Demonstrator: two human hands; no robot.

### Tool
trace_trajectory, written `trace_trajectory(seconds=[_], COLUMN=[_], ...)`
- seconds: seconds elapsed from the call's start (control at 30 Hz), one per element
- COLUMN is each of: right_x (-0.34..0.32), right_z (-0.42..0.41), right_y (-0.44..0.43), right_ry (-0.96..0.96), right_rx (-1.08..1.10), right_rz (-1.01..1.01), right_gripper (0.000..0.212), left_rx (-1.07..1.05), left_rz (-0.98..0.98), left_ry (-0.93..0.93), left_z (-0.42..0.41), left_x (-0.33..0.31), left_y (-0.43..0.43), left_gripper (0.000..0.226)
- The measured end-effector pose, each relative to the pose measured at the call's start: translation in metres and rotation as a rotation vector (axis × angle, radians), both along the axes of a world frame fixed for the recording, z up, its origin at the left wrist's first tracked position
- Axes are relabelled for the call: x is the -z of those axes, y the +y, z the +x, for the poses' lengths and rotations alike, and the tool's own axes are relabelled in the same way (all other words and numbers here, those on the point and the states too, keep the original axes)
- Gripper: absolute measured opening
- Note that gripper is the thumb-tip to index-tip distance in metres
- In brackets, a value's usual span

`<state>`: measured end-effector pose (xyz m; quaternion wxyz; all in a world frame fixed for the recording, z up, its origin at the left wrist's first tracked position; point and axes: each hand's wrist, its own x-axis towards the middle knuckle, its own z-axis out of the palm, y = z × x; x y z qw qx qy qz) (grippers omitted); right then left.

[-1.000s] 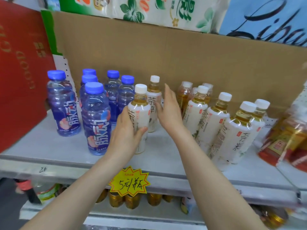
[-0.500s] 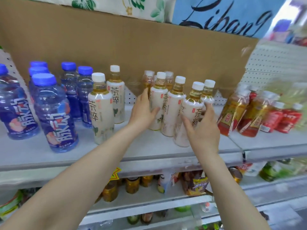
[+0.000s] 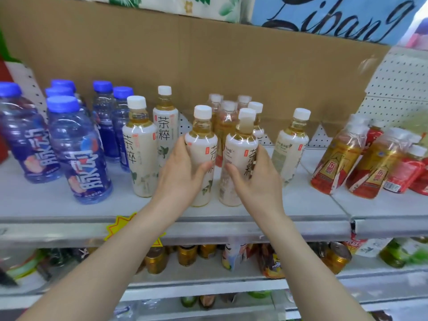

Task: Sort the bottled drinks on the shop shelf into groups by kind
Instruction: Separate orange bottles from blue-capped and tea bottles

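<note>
Left hand (image 3: 180, 179): fingers (image 3: 203, 167) wrapped round left tea bottle (image 3: 202, 140), upright on shelf (image 3: 312, 205).
Right hand (image 3: 254, 181): fingers wrapped round right tea bottle (image 3: 240, 144), just beside the first.
Left of fingers: two tea bottles (image 3: 141, 147), then blue-capped bottles (image 3: 78, 147).
Right of fingers: single tea bottle (image 3: 290, 144), then red-label bottles (image 3: 335, 158).

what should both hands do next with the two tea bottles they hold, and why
Probably slide them left: the left hand and right hand grip white-labelled plastic tea bottles, and two matching bottles stand just to their left.
</note>
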<state>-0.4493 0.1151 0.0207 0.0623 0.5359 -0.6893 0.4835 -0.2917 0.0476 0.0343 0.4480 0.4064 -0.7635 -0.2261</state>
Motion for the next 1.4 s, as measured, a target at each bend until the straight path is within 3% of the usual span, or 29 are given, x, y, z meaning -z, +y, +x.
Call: trace_trajectory(seconds=[0.37, 0.77, 0.83, 0.93, 1.03, 1.13, 1.27, 1.4], right_x=[-0.006, -0.018, -0.018, -0.015, -0.008, -0.007, -0.001, 0.002], right_z=[0.037, 0.024, 0.022, 0.003, -0.039, -0.083, -0.115, -0.125], right_y=[-0.104, -0.111, -0.082, -0.024, 0.011, 0.024, 0.026, 0.021], right_ry=[-0.083, -0.163, -0.089, 0.114, 0.176, 0.035, -0.158, -0.226], right_rx=[-0.261, -0.391, -0.378, -0.239, 0.025, 0.198, 0.135, -0.046], right_rz=[0.095, 0.185, 0.078, -0.251, -0.447, -0.314, 0.008, 0.133], right_gripper=[0.054, 0.056, 0.059, 0.045, 0.037, 0.053, 0.077, 0.065], left_rx=[-0.221, -0.357, -0.425, -0.547, -0.387, -0.166, -0.061, -0.073], left_rz=[-0.057, -0.066, -0.176, -0.477, -0.675, -0.403, 0.022, 0.137], left_ry=[-0.023, 0.027, -0.010, -0.100, -0.151, -0.153, -0.058, -0.013], left_z=[0.031, 0.013, 0.009, -0.004, -0.028, -0.065, -0.108, -0.127], left_x=[0.002, 0.008, 0.011, 0.015, 0.015, 0.010, 0.011, 0.011], left_y=[0.013, 0.005, 0.011, 0.022, 0.028, 0.028, 0.001, -0.011], left_gripper=[0.068, 0.082, 0.088, 0.088, 0.070, 0.073, 0.084, 0.073])
